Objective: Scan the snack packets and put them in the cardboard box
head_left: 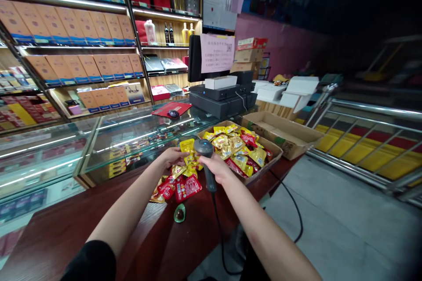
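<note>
My right hand (215, 168) grips a dark grey handheld barcode scanner (207, 162), its head tipped up and its black cable (221, 246) hanging below the counter. My left hand (172, 157) reaches in from the left and holds a yellow snack packet (187, 148) close to the scanner head. Behind them, a low cardboard box (272, 151) is heaped with yellow and red snack packets (237, 149). Several red and yellow packets (180, 188) lie loose on the dark wooden counter (154, 246) below my hands. A small green oval object (180, 213) sits near them.
A glass display case (132, 140) runs along the counter's left side, with a red mat and computer mouse (172, 113) on top. A monitor and black till equipment (222, 99) stand behind. Shelves of boxed goods and bottles fill the back wall. A metal railing (365, 140) lines the right.
</note>
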Action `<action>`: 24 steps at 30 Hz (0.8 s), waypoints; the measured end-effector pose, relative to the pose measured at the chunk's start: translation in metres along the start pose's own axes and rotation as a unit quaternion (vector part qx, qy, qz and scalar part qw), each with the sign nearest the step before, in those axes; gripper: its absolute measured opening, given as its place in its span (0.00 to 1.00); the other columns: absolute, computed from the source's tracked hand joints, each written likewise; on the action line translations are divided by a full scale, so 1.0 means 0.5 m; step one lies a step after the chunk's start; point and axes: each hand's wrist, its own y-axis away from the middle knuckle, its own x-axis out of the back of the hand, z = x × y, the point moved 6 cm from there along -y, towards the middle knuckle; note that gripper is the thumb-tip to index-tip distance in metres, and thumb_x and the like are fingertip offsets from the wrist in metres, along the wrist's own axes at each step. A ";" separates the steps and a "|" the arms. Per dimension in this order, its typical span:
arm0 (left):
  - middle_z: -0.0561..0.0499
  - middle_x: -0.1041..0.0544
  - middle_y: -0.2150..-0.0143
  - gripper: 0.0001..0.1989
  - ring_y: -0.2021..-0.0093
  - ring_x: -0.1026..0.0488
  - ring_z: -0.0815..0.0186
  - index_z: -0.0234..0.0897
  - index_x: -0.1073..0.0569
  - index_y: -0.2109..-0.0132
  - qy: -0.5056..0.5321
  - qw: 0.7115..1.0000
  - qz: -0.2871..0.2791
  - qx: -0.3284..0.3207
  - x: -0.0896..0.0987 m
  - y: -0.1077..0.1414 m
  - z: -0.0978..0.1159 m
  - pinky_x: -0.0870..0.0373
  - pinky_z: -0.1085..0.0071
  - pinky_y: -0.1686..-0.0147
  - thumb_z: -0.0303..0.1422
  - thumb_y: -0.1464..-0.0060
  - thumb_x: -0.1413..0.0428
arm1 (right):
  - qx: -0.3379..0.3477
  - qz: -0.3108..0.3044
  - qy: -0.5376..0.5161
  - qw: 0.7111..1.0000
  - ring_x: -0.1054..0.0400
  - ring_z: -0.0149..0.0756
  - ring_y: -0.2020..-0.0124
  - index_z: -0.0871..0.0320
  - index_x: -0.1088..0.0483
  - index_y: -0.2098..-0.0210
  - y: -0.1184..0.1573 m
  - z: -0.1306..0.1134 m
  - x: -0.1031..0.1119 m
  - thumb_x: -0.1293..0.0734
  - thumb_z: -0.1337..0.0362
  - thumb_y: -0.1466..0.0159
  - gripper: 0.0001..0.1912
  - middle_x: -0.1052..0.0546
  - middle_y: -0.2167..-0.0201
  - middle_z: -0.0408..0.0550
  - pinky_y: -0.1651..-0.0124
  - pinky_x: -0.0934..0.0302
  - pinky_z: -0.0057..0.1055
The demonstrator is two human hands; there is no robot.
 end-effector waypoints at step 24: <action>0.44 0.21 0.67 0.16 0.73 0.24 0.66 0.29 0.24 0.64 0.013 1.000 0.005 0.006 -0.003 -0.045 0.044 0.25 0.72 0.73 0.26 0.63 0.32 | -0.107 -0.040 0.002 0.993 0.35 0.33 0.85 0.59 0.33 0.80 0.089 0.089 -0.056 0.35 0.66 0.48 0.05 0.30 0.87 0.44 0.81 0.37 0.31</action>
